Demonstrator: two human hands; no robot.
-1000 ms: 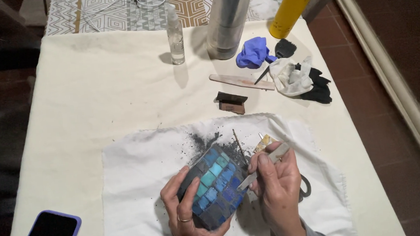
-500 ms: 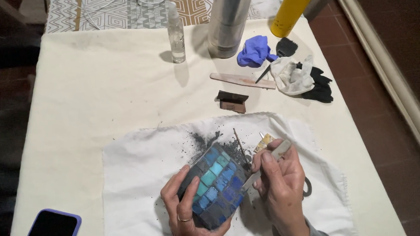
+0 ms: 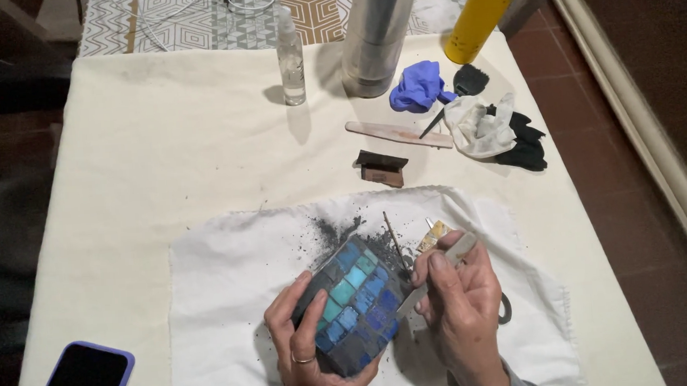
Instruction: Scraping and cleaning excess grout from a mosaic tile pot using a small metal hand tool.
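Cream cloth covers the tabletop [image 3: 158, 149], with a white rag [image 3: 231, 303] spread at lower centre to catch dark grout dust. On it the left hand [image 3: 310, 354] cups the blue mosaic piece [image 3: 354, 304] tilted up, steadying it, while the right hand [image 3: 462, 313] pinches a slim scraping tool [image 3: 436, 271] against its edge; a spray bottle [image 3: 291, 57] and gloves [image 3: 420, 85] sit aside at upper right.

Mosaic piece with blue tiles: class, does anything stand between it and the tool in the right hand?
Nothing visible does. The left hand cups the mosaic piece, and the right hand holds a slim grey tool whose tip meets the piece's right edge, above the white cloth.
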